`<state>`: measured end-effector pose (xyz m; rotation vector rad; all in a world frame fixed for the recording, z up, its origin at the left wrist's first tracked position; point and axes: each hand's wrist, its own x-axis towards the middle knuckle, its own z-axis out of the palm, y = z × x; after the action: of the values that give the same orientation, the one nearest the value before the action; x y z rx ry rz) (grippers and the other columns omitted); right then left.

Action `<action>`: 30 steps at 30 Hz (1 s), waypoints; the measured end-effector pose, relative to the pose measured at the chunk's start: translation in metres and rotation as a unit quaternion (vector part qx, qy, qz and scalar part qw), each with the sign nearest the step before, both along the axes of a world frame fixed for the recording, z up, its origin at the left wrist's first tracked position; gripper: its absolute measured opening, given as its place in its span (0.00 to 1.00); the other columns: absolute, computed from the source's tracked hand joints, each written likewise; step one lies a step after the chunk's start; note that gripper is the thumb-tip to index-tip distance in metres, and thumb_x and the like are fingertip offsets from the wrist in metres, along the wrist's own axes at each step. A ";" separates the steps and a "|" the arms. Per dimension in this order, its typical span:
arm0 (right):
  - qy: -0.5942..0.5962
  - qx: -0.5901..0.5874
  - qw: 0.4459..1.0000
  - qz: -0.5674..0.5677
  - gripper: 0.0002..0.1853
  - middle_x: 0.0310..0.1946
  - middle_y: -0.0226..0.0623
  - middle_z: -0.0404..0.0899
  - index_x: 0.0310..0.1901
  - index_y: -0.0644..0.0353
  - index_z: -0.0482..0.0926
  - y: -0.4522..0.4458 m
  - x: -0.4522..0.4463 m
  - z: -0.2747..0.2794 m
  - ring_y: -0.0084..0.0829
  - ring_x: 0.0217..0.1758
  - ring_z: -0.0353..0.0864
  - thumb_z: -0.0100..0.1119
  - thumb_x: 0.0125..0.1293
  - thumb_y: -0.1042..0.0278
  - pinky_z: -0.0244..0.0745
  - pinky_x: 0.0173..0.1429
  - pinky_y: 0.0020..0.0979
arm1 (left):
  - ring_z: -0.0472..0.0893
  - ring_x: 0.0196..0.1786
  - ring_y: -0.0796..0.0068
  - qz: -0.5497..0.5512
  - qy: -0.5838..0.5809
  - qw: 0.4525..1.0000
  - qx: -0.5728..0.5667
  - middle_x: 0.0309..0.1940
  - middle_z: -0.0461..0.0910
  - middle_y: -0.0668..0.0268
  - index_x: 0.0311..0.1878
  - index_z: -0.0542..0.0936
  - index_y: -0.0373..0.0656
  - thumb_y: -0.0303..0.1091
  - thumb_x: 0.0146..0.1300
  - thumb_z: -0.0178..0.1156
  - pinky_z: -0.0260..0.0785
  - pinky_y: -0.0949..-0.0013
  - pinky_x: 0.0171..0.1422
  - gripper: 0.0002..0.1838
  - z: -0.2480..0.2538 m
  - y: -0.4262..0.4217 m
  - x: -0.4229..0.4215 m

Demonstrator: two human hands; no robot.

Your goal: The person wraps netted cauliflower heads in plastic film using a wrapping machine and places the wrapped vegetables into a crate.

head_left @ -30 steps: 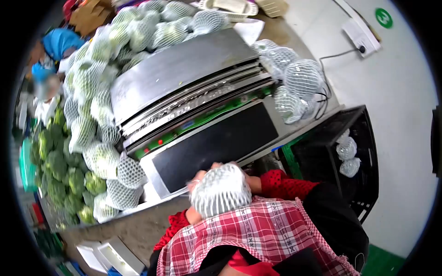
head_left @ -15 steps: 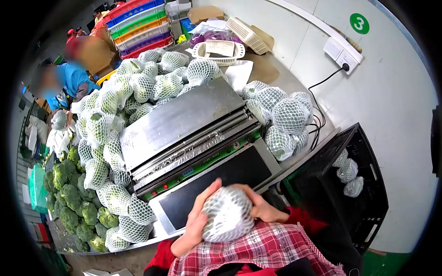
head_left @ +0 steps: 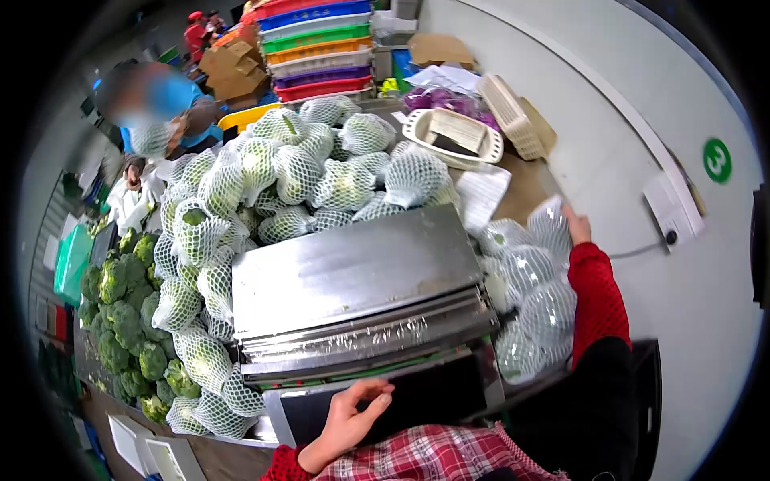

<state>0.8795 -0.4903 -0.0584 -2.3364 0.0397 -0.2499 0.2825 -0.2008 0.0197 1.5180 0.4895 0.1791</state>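
My right hand reaches to the far right and grips the side of a film-wrapped broccoli in a foam net. Part of its fingers is hidden behind that broccoli. Other wrapped broccoli heads lie directly below it, right of the machine. My left hand holds nothing; its fingers are bent, the thumb apart, above the black plate of a metal film-wrapping machine. Behind and left of the machine, netted broccoli heads are heaped up.
Bare broccoli heads lie at the left. A white basket with a paper stands at the back, beside a beige basket. Stacked coloured crates rise behind the heap. A co-worker handles netted broccoli at the back left.
Both hands held a wrapped broccoli in front of me. My right hand has since moved it to the group right of the machine; my left has let go. The view has shifted.
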 end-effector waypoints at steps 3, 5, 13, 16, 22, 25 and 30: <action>-0.036 -0.313 0.946 0.079 0.30 0.45 0.56 0.80 0.51 0.66 0.79 -0.007 0.084 -0.092 0.54 0.50 0.78 0.63 0.57 0.47 0.71 0.56 0.48 | 0.84 0.42 0.75 0.030 0.012 0.998 0.059 0.40 0.85 0.61 0.49 0.78 0.35 0.28 0.64 0.62 0.75 0.72 0.48 0.12 -0.001 0.017 0.017; 0.046 -0.383 0.890 0.241 0.37 0.63 0.49 0.69 0.64 0.62 0.68 0.118 -0.038 0.080 0.47 0.64 0.69 0.67 0.54 0.55 0.65 0.67 0.41 | 0.84 0.36 0.78 0.026 0.067 0.996 0.046 0.35 0.85 0.63 0.47 0.79 0.35 0.27 0.64 0.62 0.75 0.75 0.42 0.10 0.014 0.031 0.034; -0.381 -0.330 0.620 0.601 0.48 0.66 0.42 0.64 0.67 0.37 0.64 0.333 -0.075 0.058 0.47 0.65 0.67 0.74 0.39 0.64 0.65 0.65 0.46 | 0.84 0.34 0.69 -0.022 -0.111 0.966 0.231 0.34 0.83 0.59 0.45 0.80 0.37 0.28 0.61 0.64 0.76 0.70 0.38 0.11 0.046 0.040 0.100; -0.301 -0.240 0.690 0.613 0.46 0.66 0.42 0.64 0.66 0.38 0.66 0.361 -0.058 0.046 0.48 0.64 0.69 0.72 0.40 0.64 0.72 0.59 0.43 | 0.84 0.34 0.70 -0.009 -0.073 0.963 0.259 0.34 0.83 0.59 0.45 0.80 0.36 0.29 0.61 0.65 0.76 0.71 0.39 0.11 0.037 0.051 0.094; -0.075 0.101 0.821 0.556 0.29 0.41 0.40 0.83 0.58 0.60 0.74 0.372 -0.094 0.118 0.38 0.45 0.83 0.67 0.54 0.59 0.75 0.53 0.36 | 0.82 0.39 0.74 0.166 -0.051 0.959 0.222 0.46 0.82 0.59 0.57 0.75 0.36 0.31 0.60 0.66 0.75 0.72 0.42 0.22 0.040 0.105 0.100; 0.368 0.325 0.646 0.584 0.23 0.42 0.35 0.82 0.51 0.69 0.73 0.350 -0.189 0.153 0.25 0.40 0.82 0.60 0.64 0.56 0.76 0.47 0.29 | 0.80 0.41 0.76 0.253 -0.145 0.946 0.143 0.51 0.79 0.58 0.63 0.69 0.35 0.33 0.63 0.63 0.73 0.73 0.43 0.27 0.040 0.133 0.120; 0.493 0.202 0.663 0.525 0.21 0.35 0.34 0.81 0.49 0.64 0.75 0.338 -0.308 0.091 0.24 0.32 0.81 0.51 0.69 0.52 0.76 0.34 0.25 | 0.76 0.28 0.80 0.252 -0.040 0.964 0.077 0.32 0.80 0.64 0.53 0.76 0.28 0.39 0.67 0.60 0.70 0.74 0.31 0.21 0.032 0.146 0.072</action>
<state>0.5715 -0.1528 0.0331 -1.4286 -0.6368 1.4433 0.3549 -0.0553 0.0518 1.5049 0.8065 0.6850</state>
